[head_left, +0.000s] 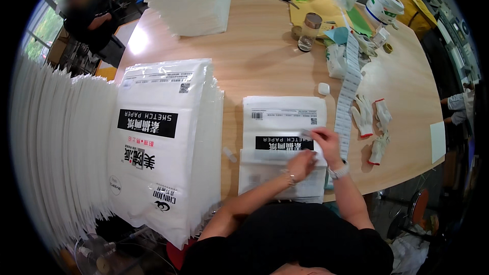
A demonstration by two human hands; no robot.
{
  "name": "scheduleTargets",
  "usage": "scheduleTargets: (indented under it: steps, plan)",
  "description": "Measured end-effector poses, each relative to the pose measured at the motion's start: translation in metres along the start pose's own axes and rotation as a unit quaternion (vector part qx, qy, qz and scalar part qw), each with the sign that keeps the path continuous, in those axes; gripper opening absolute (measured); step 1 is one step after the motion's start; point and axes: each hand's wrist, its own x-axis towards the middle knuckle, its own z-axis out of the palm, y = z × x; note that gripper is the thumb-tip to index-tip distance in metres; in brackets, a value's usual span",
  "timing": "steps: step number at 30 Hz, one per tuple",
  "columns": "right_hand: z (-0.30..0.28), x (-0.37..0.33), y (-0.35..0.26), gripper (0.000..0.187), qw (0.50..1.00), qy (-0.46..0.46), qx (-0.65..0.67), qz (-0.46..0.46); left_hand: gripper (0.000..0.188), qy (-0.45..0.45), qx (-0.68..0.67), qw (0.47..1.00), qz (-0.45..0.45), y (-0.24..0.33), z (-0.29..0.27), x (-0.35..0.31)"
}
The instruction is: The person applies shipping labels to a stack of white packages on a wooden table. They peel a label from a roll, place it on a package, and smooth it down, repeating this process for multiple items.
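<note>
In front of me on the table lies a white plastic paper pack (282, 109) with a black printed panel, its near part covered by a translucent folded layer (265, 160). My left hand (301, 165) is curled closed over the pack's right side, at the edge of that layer; whatever its fingers hold is hidden. Just beyond it, my right hand (326, 141) has its fingers pinched together above the black panel. A small pale piece shows at the fingertips, too small to name. A long strip of printed labels (346, 91) runs along the table beside my right wrist.
At left stand a large stack of similar packs (153, 173) and tall white piles (61, 147); another white stack (198, 5) is farther off. White gloves (362, 116), a glass jar (307, 33), scissors (289, 1) and a bucket (383, 4) lie right. Another person (89, 20) is far left.
</note>
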Motion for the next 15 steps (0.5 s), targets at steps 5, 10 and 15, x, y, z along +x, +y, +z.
scheduleTargets:
  steps: [5,10,15]
  plan:
    - [0.085,0.075,0.057,0.016,0.997,-0.077,-0.026,0.008,0.019,0.261,0.252,0.931,-0.029,-0.077,-0.084,-0.006]
    - [0.124,0.099,0.085,0.017,0.990,-0.100,-0.096,0.015,0.017,0.283,0.260,0.922,-0.045,-0.109,-0.110,-0.007]
    - [0.134,0.102,0.085,0.016,0.987,-0.082,-0.139,0.002,0.016,0.298,0.242,0.922,-0.054,-0.114,-0.106,-0.006]
